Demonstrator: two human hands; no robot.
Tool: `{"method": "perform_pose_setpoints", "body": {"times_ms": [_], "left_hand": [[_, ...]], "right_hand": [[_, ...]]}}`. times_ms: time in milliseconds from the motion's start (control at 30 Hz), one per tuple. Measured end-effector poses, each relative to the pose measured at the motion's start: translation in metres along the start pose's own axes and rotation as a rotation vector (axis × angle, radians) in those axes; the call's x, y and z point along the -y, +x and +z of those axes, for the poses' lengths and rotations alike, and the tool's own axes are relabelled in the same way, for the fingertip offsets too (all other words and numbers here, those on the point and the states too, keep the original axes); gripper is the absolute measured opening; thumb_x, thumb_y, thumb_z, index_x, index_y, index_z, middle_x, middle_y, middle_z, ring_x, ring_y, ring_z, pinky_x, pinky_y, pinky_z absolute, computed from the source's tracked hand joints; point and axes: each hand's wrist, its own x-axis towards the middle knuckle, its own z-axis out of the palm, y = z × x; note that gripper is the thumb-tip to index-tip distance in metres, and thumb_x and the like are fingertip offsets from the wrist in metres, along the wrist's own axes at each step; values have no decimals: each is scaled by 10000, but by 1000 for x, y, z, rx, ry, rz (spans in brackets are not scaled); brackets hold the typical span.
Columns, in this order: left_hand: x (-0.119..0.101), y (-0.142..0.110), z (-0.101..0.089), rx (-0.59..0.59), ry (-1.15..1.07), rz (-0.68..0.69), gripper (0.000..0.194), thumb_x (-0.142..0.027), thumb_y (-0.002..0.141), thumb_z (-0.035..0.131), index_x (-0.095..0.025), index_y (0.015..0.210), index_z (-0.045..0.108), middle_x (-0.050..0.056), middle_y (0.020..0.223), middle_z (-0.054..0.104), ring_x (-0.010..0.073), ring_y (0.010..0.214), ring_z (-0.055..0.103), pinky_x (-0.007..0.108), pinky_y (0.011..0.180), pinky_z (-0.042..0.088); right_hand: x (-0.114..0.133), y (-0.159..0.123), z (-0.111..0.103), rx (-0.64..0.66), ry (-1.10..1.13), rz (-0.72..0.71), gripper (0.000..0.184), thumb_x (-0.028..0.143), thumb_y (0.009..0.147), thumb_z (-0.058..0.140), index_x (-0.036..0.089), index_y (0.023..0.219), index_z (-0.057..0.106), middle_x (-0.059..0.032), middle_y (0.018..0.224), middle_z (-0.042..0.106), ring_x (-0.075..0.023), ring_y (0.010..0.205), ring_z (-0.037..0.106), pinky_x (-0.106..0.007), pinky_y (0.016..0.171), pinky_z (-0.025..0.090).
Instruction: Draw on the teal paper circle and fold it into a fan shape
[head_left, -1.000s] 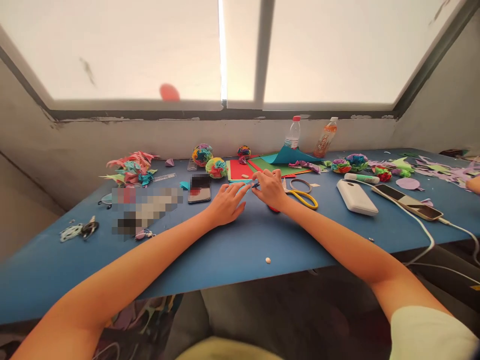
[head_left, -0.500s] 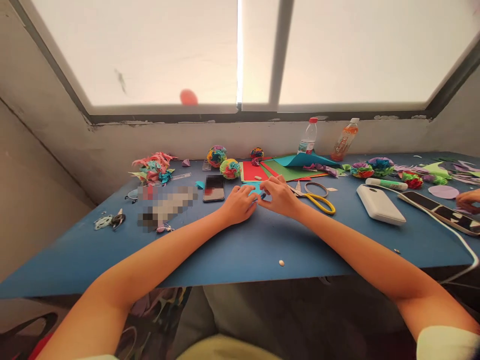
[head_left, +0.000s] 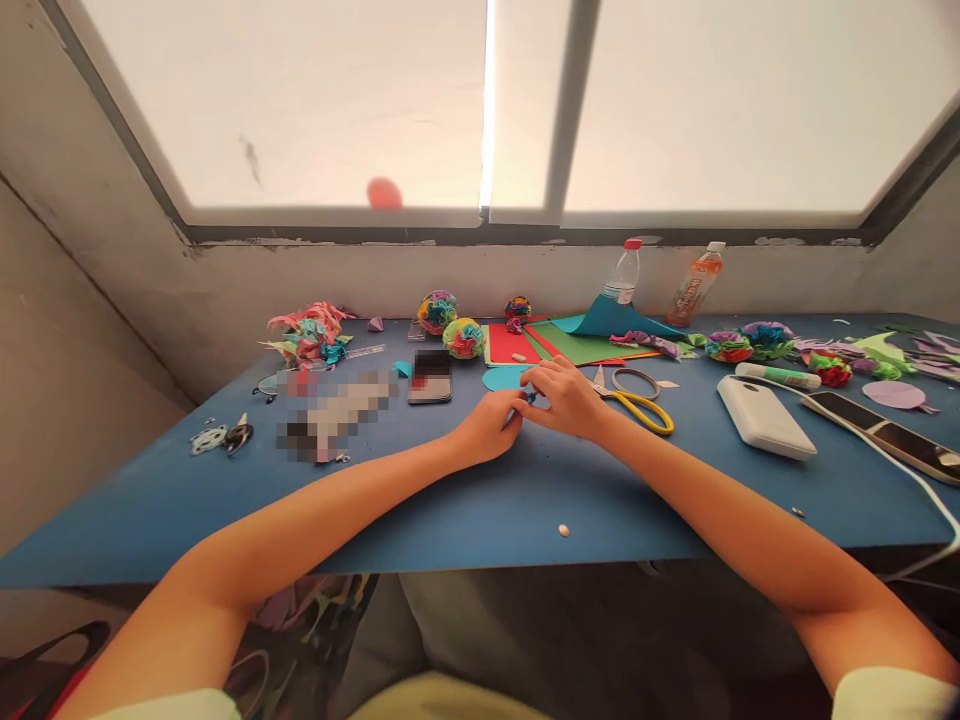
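Note:
Above the middle of the blue table (head_left: 465,510), my two hands meet fingertip to fingertip. A small dark blue piece, seemingly crumpled paper (head_left: 532,398), shows between them. My right hand (head_left: 566,400) pinches it between thumb and curled fingers. Closed fingers of my left hand (head_left: 487,428) press against its left side, partly hidden behind the hand's back. A light blue paper disc (head_left: 501,379) lies flat just behind both hands. Yellow-handled scissors (head_left: 641,408) rest right of my right hand, beside a grey ring (head_left: 636,382).
Coloured paper sheets (head_left: 585,345), paper balls (head_left: 463,338) and two bottles (head_left: 694,285) stand along the back. A phone (head_left: 430,378) lies to the left. On the right are a white power bank (head_left: 765,418), a glue stick (head_left: 778,376) and another phone (head_left: 885,432).
My left hand has drawn down and its fingers have folded in, so more of the light blue disc shows. Another person's hand at the right edge has left the view.

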Motion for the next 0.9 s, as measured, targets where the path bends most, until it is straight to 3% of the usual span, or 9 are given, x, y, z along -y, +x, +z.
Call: {"method": "perform_pose_setpoints", "body": {"times_ms": [100,233,400,500,633,767,900], "left_hand": [[-11,-2,5,-46,-80,-34,184,-298,942,492,-130,957,566,10,840,587,110,709,574,261,638,508],[-10,0,1,-64,-118,-9,201,-293,971,402,-141,956,532,22,858,571,125,752,565,284,684,496],[-10,9,-17,47,-60,84,253,-260,959,264,-147,938,489,76,824,567,187,755,560,313,680,462],[-14,12,-28,108,10,88,262,-279,948,284,-132,971,500,91,798,573,215,744,571,321,651,455],[-14,8,-31,165,101,32,262,-317,962,380,-115,1043,527,70,847,591,175,767,589,315,691,493],[-10,4,-24,233,177,-41,258,-346,930,512,-138,1075,558,43,934,609,138,784,601,312,705,529],[-12,4,-20,296,247,-115,277,-323,919,540,-130,1117,551,55,990,612,144,805,615,317,703,546]], "right_hand": [[4,0,0,44,-29,5,383,487,909,410,170,745,550,-41,662,611,-157,627,513,-281,647,328],[9,0,-5,66,-136,47,508,532,928,320,164,661,547,-40,583,571,-132,527,450,-270,555,253],[12,5,-25,22,-239,26,591,596,914,261,175,607,540,-42,527,534,-135,504,444,-283,546,229],[12,7,-31,13,-242,66,590,603,910,253,178,615,536,-50,534,537,-142,511,458,-283,550,242],[16,5,-22,33,-192,90,555,578,909,293,173,619,538,-47,527,542,-136,492,458,-274,529,229],[20,1,-5,141,-108,198,572,556,919,259,153,671,581,-70,579,600,-145,513,496,-271,523,224],[23,1,1,243,-51,302,613,533,941,195,146,686,595,-76,595,618,-150,524,515,-270,524,226]]}}
